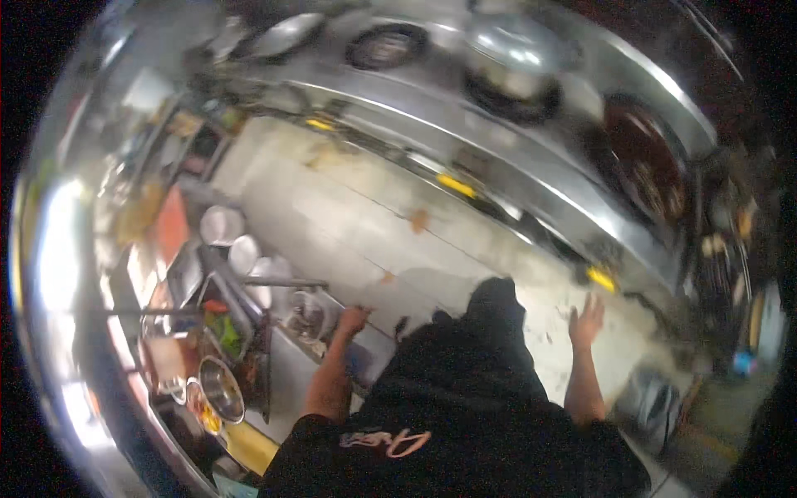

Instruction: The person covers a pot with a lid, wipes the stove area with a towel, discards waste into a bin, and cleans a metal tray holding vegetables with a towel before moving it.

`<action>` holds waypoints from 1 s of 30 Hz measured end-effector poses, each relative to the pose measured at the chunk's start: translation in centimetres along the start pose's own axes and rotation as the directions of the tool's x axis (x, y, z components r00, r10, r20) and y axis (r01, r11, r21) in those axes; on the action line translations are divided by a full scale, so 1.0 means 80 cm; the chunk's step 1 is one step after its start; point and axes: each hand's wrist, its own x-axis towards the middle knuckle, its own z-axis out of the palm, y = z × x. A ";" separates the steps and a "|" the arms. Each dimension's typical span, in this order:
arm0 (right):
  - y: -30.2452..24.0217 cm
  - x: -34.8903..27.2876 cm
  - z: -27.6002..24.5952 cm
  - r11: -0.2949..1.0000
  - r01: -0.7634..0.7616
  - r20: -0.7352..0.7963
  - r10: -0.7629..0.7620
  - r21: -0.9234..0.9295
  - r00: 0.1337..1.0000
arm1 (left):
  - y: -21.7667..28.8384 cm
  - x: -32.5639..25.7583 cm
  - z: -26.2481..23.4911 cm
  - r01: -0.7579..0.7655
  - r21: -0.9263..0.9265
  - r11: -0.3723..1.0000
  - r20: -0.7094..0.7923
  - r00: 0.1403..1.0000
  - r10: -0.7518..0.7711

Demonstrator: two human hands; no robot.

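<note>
Black shirt [498, 452] bears pale script [408, 443]; right hand [587, 322] splayed, empty; left hand [354, 320] curled, its hold unclear.

A pale floor [332, 220], crossed by thin dark joints [365, 202] and marked by brown stains [418, 221], is seen through the middle of the frame. It is bordered from upper left to right by a long steel counter [407, 97], along whose front yellow parts [456, 185] are spaced. At lower left a work table [286, 380] is placed, and the far left is whitened by bright glare [62, 241].
</note>
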 end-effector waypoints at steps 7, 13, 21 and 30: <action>-0.155 0.041 -0.021 0.910 0.157 0.453 -0.335 0.385 0.826 | 0.093 0.124 -0.147 -0.134 -0.322 0.937 -0.376 0.926 0.004; -0.300 0.184 -0.020 0.807 0.195 0.615 -0.559 0.557 0.556 | 0.092 0.184 -0.246 0.063 -0.546 0.835 -0.284 0.924 -0.256; -0.706 0.337 -0.122 0.291 0.674 0.308 -0.946 0.679 0.097 | -0.053 0.124 -0.222 0.339 -0.765 0.548 -0.235 0.644 -0.728; -1.076 0.327 -0.164 0.058 0.620 0.116 -0.992 0.782 -0.053 | -0.164 0.113 -0.280 0.452 -0.882 0.132 0.159 0.550 -0.820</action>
